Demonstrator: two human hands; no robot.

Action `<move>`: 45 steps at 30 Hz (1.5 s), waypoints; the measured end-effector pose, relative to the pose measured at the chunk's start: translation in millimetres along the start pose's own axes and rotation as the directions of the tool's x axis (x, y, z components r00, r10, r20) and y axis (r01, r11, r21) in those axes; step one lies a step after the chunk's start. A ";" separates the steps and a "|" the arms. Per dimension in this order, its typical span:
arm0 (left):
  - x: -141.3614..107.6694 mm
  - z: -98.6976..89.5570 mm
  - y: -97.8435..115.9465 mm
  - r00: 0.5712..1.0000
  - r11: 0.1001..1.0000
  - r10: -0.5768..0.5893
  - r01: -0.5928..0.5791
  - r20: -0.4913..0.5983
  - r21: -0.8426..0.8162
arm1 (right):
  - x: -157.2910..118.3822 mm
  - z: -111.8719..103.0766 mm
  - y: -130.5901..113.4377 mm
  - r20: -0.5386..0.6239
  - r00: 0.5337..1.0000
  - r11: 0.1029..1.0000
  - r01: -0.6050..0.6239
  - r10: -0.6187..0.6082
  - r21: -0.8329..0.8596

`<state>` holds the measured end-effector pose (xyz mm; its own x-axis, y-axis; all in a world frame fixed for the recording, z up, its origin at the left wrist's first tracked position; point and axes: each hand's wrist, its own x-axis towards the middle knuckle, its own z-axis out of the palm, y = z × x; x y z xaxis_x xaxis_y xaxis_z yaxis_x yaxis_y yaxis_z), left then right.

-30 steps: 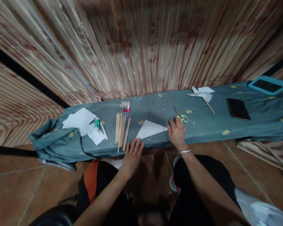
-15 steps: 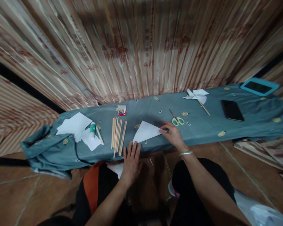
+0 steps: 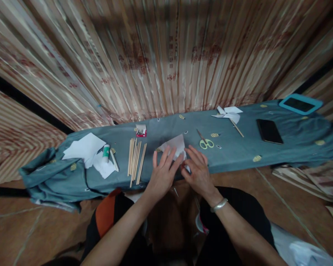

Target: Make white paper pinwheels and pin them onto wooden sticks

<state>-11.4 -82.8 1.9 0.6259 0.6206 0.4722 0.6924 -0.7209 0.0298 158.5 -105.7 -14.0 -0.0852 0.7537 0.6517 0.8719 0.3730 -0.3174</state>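
A folded white paper point(image 3: 178, 143) lies near the front edge of the cloth-covered table, partly hidden by fingers. My left hand point(image 3: 163, 173) rests on its lower left part, with the fingers spread. My right hand point(image 3: 197, 170) is at the paper's lower right corner, its thumb and a finger closed on the edge. Green-handled scissors point(image 3: 206, 143) lie just beyond my right hand. Several thin wooden sticks point(image 3: 135, 159) lie to the left of my left hand.
At the left are white papers point(image 3: 86, 146), a glue stick point(image 3: 106, 152) and a white rod point(image 3: 114, 160). A small red box point(image 3: 141, 130) stands behind the sticks. To the right are a paper pinwheel point(image 3: 229, 112), a black phone point(image 3: 269, 131) and a blue-framed tablet point(image 3: 301, 104).
The paper has turned, and one corner now points away from me. My left hand has moved up onto it. My right hand has shifted closer to my left and nearer the front edge.
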 end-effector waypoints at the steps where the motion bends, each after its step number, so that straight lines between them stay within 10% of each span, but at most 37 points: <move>1: 4.7 3.5 -4.3 0.999 1.000 0.024 -0.023 0.028 -0.003 | -2.1 2.1 -3.1 0.010 1.000 1.000 0.019 -0.019 -0.007; 12: -6.5 33.2 -37.8 0.996 0.991 0.074 -0.068 0.052 -0.115 | 1.5 -4.0 24.1 0.360 0.933 0.997 0.029 -0.004 -0.066; 24: -38.4 31.7 -57.0 0.995 0.967 0.075 -0.055 0.071 -0.249 | -10.5 9.0 46.7 0.376 0.926 0.998 0.046 -0.023 -0.051; 37: -39.9 29.1 -70.8 0.913 0.812 -0.376 0.406 0.156 -0.420 | 1.4 26.4 46.6 0.426 0.846 0.823 -0.471 0.320 0.318; 41: -31.8 18.6 -61.3 0.976 0.946 -0.218 0.218 0.023 -0.239 | 3.4 29.5 45.0 0.365 0.876 0.865 -0.424 0.316 0.269; 45: -35.2 17.5 -35.1 0.980 0.989 0.111 -0.093 0.164 -0.113 | 3.9 31.8 44.8 0.324 0.901 0.906 -0.366 0.289 0.211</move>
<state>-51.4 -73.9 -31.1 0.7491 0.5788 0.3221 0.5861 -0.8058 0.0850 181.9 -68.9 -47.6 0.0190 0.9620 0.2723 0.7198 0.1759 -0.6715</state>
